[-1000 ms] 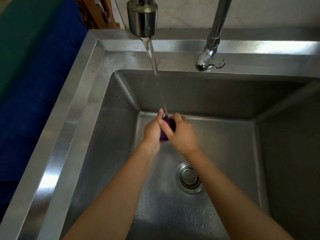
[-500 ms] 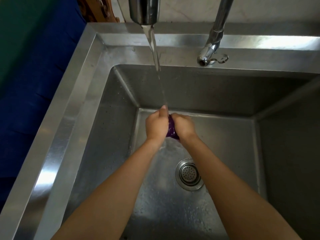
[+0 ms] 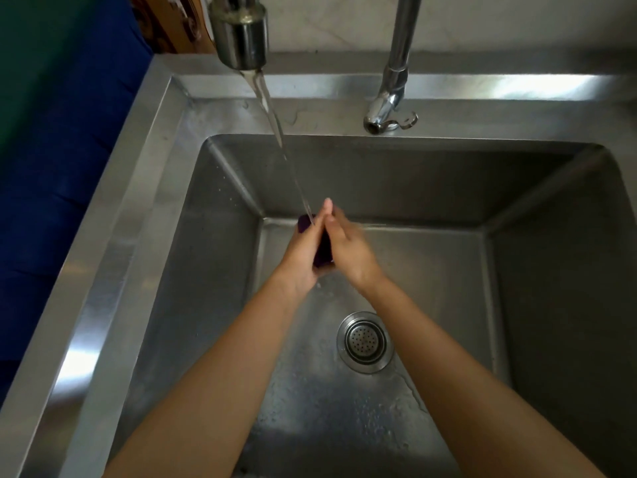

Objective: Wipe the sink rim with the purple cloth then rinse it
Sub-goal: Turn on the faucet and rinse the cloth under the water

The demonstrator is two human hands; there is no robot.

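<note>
Over the sink's (image 3: 144,215) basin, toward its back wall, the left hand (image 3: 303,251) and right hand (image 3: 350,248) press palm to palm with the purple cloth (image 3: 323,251) squeezed between them, fingers closed flat around it. Water (image 3: 275,127) from the spout (image 3: 240,32) lands on the cloth's upper end, above the drain (image 3: 365,341).

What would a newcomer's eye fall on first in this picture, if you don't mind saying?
Probably the stream of water running from the spout at the top down onto the two hands in the middle of the steel sink. The left hand and right hand press a purple cloth between them. Nearer the viewer, the round drain strainer sits in the wet basin floor.
</note>
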